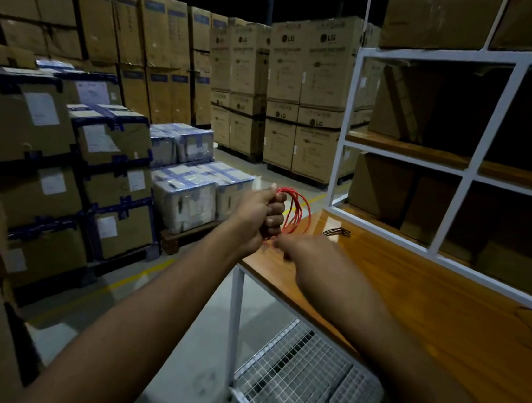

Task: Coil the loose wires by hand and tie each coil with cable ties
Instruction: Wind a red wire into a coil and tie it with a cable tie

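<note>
Coil (pixel 295 213) — in left hand (pixel 261 212) grip.

This is a warehouse or goods store. Tall stacks of brown cardboard cartons (pixel 308 83), many printed with an appliance maker's logo, stand on pallets across a bare concrete floor (pixel 181 294) marked with yellow lines. Nearer, shrink-wrapped parcels (pixel 188 199) and cartons bound with blue tape (pixel 34 128) sit piled on a wooden pallet. A white metal shelving rack (pixel 466 177) holds more boxes above a wooden bench (pixel 412 304). Lighting is dim, with a dark ceiling overhead.
</note>
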Available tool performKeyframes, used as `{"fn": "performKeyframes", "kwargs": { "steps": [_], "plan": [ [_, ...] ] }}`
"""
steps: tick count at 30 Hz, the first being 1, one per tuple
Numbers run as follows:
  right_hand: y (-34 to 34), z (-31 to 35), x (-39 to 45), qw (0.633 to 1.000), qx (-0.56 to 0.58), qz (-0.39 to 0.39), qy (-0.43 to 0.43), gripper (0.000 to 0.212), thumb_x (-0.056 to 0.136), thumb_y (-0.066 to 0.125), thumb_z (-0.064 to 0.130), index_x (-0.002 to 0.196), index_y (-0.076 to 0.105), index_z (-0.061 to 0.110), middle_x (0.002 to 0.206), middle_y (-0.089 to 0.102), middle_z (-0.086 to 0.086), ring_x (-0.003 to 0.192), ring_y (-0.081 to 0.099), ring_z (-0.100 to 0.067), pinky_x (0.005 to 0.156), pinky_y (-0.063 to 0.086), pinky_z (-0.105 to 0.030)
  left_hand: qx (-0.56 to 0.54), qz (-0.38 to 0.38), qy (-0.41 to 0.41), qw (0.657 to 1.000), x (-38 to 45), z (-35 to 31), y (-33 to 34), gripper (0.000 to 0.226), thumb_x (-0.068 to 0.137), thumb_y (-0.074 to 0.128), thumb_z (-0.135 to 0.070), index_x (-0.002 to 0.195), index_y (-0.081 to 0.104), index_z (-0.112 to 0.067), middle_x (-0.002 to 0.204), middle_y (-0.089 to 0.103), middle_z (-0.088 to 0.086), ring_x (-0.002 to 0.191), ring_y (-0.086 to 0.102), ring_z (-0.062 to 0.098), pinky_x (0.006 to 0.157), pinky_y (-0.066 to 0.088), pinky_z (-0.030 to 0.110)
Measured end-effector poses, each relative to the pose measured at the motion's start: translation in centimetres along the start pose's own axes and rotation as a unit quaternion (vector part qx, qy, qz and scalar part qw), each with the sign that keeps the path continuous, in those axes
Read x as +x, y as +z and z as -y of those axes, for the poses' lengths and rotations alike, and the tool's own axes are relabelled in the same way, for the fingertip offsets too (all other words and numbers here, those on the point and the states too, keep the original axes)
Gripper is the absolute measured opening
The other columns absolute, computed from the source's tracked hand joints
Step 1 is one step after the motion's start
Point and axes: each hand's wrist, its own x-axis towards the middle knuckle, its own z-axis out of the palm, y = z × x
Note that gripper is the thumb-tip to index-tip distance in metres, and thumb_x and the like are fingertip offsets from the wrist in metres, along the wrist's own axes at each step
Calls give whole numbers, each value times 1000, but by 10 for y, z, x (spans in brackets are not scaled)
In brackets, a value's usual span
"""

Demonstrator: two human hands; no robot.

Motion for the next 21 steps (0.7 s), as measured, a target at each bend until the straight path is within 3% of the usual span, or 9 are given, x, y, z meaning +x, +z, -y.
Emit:
{"fn": "performKeyframes", "kwargs": {
  "steps": [2, 4, 6, 8, 12, 13, 15, 18, 21],
  "plan": [
    [-8, -5, 0, 983, -17, -182, -22, 37, 90, 60, 3, 123, 61, 21, 103, 69, -6, 88, 67, -25, 70, 56, -36, 38, -2, -6, 999, -5, 4, 3, 40, 108, 30, -33, 74, 45, -19, 47, 31, -9, 40, 29, 6, 39, 22, 19],
    [-10, -12, 2, 967, -76, -245, -1, 24, 90, 68, 10, 112, 60, 17, 87, 67, -6, 69, 65, -23, 55, 54, -33, 68, -1, -11, 998, -8, 7, 7, 40, 108, 30, -33, 75, 45, -19, 49, 35, -7, 40, 35, 7, 39, 25, 19],
    [-7, -20, 6, 962, -120, -241, 45, 19, 91, 71, 19, 104, 57, 18, 79, 63, -2, 60, 60, -19, 48, 50, -31, 77, 7, -21, 997, -9, 10, 8, 38, 108, 31, -34, 78, 46, -17, 52, 40, -5, 40, 37, 7, 38, 26, 18],
    [-6, -27, 11, 964, -90, -237, 76, 11, 95, 66, 28, 98, 59, 19, 76, 61, 2, 63, 58, -17, 50, 47, -28, 50, 29, -35, 998, -10, 11, 7, 37, 109, 31, -33, 80, 47, -16, 54, 41, -4, 38, 33, 6, 35, 25, 18],
    [-22, -49, 18, 975, 176, -87, 100, 13, 99, 58, 19, 108, 67, 22, 94, 63, 8, 86, 58, -5, 68, 43, -17, -31, 70, -63, 995, -10, 10, 4, 36, 108, 31, -31, 78, 43, -15, 51, 34, -6, 34, 25, 4, 33, 19, 16],
    [-27, -54, 19, 979, 170, -73, 82, 19, 98, 58, 14, 113, 68, 21, 101, 65, 7, 91, 58, -4, 74, 46, -17, -38, 79, -72, 994, -10, 10, 3, 36, 108, 31, -30, 78, 42, -15, 49, 33, -7, 33, 24, 3, 33, 18, 16],
    [-32, -63, 25, 987, 102, -117, 49, 23, 95, 60, 11, 114, 70, 21, 105, 65, 5, 95, 59, -7, 80, 51, -22, -40, 106, -89, 990, -10, 12, 5, 35, 107, 31, -29, 77, 43, -14, 49, 30, -8, 34, 23, 4, 33, 18, 17],
    [-31, -67, 32, 981, 33, -179, 67, 13, 97, 58, 28, 105, 67, 24, 92, 65, 4, 84, 62, -10, 70, 55, -31, -43, 138, -99, 984, -13, 9, 12, 37, 106, 32, -29, 76, 48, -14, 49, 29, -8, 36, 24, 4, 35, 20, 18],
    [-26, -74, 37, 972, 131, -125, 150, 40, 94, 49, 52, 83, 67, 19, 73, 64, 2, 65, 62, -12, 58, 52, -31, -43, 160, -102, 981, -16, 1, 12, 38, 106, 32, -31, 73, 46, -16, 49, 28, -9, 35, 25, 5, 34, 22, 18]
  ]
}}
